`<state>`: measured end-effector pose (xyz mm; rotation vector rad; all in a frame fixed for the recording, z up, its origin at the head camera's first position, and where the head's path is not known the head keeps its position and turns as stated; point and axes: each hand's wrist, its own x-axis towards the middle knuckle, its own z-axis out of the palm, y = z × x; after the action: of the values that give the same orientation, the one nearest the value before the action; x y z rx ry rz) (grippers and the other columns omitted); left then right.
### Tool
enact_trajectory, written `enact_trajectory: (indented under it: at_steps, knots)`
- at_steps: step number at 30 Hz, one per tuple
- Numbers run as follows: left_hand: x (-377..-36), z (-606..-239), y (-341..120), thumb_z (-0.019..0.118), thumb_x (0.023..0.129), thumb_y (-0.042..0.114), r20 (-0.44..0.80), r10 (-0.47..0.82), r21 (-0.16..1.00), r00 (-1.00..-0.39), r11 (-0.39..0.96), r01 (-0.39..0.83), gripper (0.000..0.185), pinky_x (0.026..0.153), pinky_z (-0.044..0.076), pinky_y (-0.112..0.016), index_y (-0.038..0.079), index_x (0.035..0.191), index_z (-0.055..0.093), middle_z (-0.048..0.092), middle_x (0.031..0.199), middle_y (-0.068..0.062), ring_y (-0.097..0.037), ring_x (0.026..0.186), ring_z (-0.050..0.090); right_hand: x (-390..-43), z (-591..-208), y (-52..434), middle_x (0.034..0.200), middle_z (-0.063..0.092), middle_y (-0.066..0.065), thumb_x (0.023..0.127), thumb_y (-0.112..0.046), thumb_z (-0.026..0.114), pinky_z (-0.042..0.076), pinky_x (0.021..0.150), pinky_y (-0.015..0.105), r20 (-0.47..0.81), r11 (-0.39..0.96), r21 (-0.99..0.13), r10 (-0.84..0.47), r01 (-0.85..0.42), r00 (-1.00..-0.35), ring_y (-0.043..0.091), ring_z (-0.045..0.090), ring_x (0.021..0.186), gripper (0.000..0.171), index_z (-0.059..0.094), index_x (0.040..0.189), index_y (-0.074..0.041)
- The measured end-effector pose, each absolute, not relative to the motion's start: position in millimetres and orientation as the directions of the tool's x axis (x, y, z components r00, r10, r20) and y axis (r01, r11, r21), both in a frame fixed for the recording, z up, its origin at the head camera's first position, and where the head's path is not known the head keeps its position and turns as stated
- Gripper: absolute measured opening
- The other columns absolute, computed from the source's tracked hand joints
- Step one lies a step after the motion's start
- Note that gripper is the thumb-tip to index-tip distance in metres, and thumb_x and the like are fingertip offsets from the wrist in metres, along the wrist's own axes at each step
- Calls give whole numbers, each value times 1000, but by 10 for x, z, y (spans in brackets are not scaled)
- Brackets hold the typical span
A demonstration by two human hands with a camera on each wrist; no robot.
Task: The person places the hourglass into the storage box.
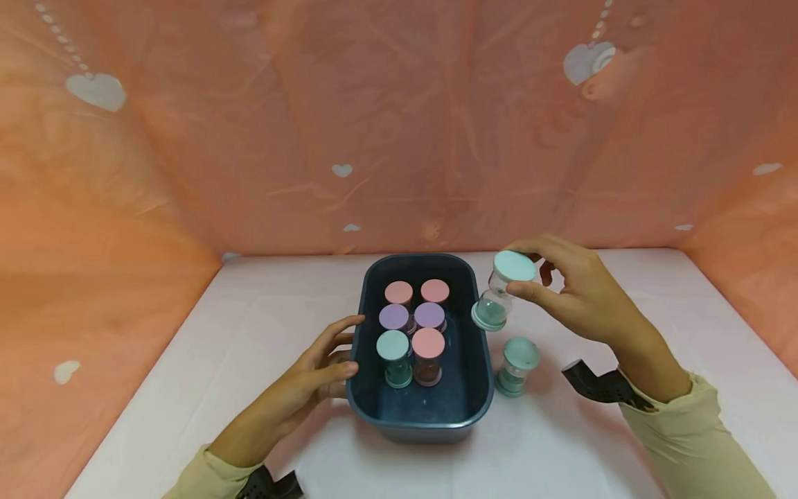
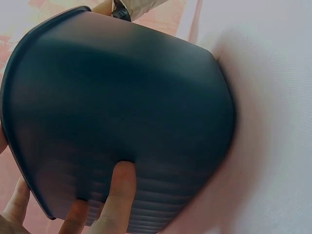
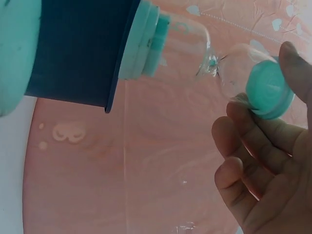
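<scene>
My right hand pinches the top cap of a teal sand timer between thumb and fingertips, holding it in the air, tilted, just off the 3 o'clock rim of the dark blue tub. My left hand lies flat against the tub's outer wall at 9 o'clock, fingers straight and pressing, holding nothing; the left wrist view shows fingertips on the ribbed wall.

Inside the tub stand six timers in two columns: pink caps at 12 o'clock, purple caps in the middle, then a teal-capped timer and a pink-capped timer nearest me. A second teal timer stands on the white counter just beside the tub's right wall, at 5 o'clock from the held one.

My hold is only on the cap's edge, so I judge the hanging glass could swing or slip, and its lower cap sits close to the rim; a clip there might jolt it loose. Coming in low could also topple the standing timers, which are packed touching or nearly so.

Open room in the tub lies along the 6 o'clock end and the right side. The counter is open to the right, and the pink heart-print backdrop closes it off at 12 o'clock.
</scene>
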<state>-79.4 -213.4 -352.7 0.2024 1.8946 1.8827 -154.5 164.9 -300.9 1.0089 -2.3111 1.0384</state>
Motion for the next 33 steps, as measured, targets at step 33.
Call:
enact_trajectory:
  at_steps: [33]
  knots:
    - [-783,-3526,-2124,56,99,21,-210,416,977,-885,45,-211,61,95,51,-43,28,153,29,25,151,-22,-32,128,45,-1370,-2831,1008,112,60,-18,85,-44,76,51,79,25,435,414,-445,-675,-794,-596,-2,54,96,43,61,122,-28]
